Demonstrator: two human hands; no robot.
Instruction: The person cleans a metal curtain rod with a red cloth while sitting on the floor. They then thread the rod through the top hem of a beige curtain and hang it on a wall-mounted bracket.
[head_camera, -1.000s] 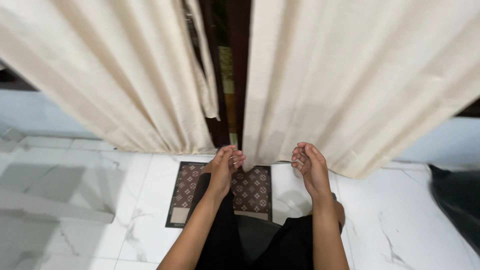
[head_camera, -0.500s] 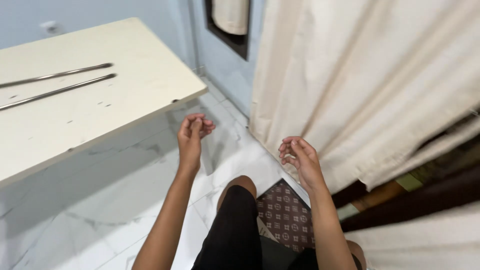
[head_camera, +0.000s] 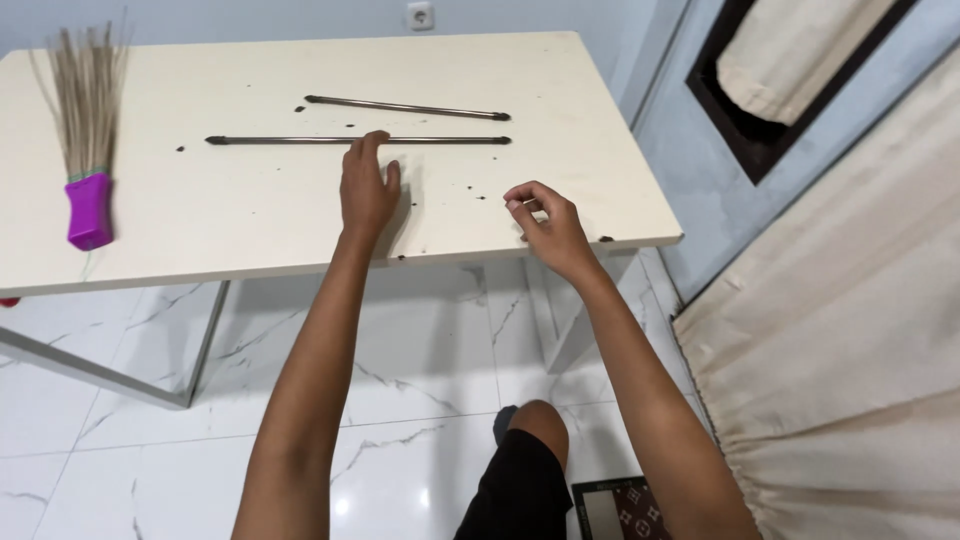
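Two thin dark metal rods are lying side by side along the far half of the cream-white tabletop (head_camera: 250, 215), and we are reaching for the nearer rod (head_camera: 300, 140) with our left hand (head_camera: 366, 190). That hand is resting flat on the board, fingers stretched out and together, with the fingertips (head_camera: 372, 143) just touching the rod near its middle; it is gripping nothing yet. Our right hand (head_camera: 545, 222) is hovering over the table's near right corner, fingers curled loosely toward the thumb. It may be pinching one of the small dark specks scattered there, but the view is too coarse for us to be sure.

We are judging that the step in hand is taking up the nearer rod. To do it well, we should be rolling the rod back toward the palm with the fingertips, then closing thumb and fingers round it close to its middle so neither pointed end dips. The farther rod (head_camera: 405, 107) is lying close behind at a slight angle, so we should be lifting straight up rather than pushing forward and knocking it.

Well apart at the left edge, a straw hand broom with a purple plastic grip (head_camera: 88, 150) is lying flat. A cream curtain (head_camera: 850, 330) is hanging to our right.
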